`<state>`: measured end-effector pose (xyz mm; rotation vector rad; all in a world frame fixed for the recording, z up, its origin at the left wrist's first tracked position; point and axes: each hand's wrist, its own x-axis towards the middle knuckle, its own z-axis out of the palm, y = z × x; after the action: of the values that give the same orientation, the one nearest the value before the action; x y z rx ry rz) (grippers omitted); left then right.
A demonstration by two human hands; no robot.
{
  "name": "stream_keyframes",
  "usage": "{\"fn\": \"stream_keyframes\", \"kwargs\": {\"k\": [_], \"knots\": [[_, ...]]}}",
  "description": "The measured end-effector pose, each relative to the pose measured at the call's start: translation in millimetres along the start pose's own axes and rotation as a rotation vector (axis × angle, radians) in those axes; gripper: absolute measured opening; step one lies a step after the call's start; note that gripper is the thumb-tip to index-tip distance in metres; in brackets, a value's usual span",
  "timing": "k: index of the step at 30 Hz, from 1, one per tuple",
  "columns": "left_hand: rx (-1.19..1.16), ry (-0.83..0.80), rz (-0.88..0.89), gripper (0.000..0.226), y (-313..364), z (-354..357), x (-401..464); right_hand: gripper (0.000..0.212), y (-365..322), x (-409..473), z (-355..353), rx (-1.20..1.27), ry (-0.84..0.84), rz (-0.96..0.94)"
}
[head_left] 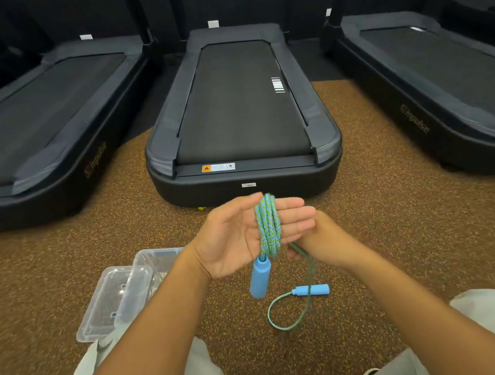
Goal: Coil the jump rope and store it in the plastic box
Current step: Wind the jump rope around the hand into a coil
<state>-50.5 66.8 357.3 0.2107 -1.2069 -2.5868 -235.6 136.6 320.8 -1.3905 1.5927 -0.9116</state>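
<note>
— Which step is this?
— Coiling. The rope (268,227) is wound around the flat, spread left hand (240,239); the right hand (322,240) pinches the loose strand.
— Next?
— Wind the remaining slack, then reach the box (119,300), left of that hand.

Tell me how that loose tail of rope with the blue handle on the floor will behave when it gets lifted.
Probably floppy: the loose tail curls in a slack loop on the floor. The floor handle will likely dangle and swing, as the other handle hangs below the left hand. Lying on its side, it may roll if dragged.
</note>
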Motion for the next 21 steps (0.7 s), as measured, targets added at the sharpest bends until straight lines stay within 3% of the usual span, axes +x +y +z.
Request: {"fn": "stream_keyframes", "kwargs": {"k": [13,21], "knots": [[-0.102,0.134,0.157,0.090,13.8,-18.6,-8.6,0.021,-7.6,-10.7,28.5,0.019,-0.167,0.042],[-0.192,0.198,0.207,0.098,16.0,-25.9,-8.5,0.019,-39.4,-24.2,14.9,-0.029,-0.101,-0.024]]}}
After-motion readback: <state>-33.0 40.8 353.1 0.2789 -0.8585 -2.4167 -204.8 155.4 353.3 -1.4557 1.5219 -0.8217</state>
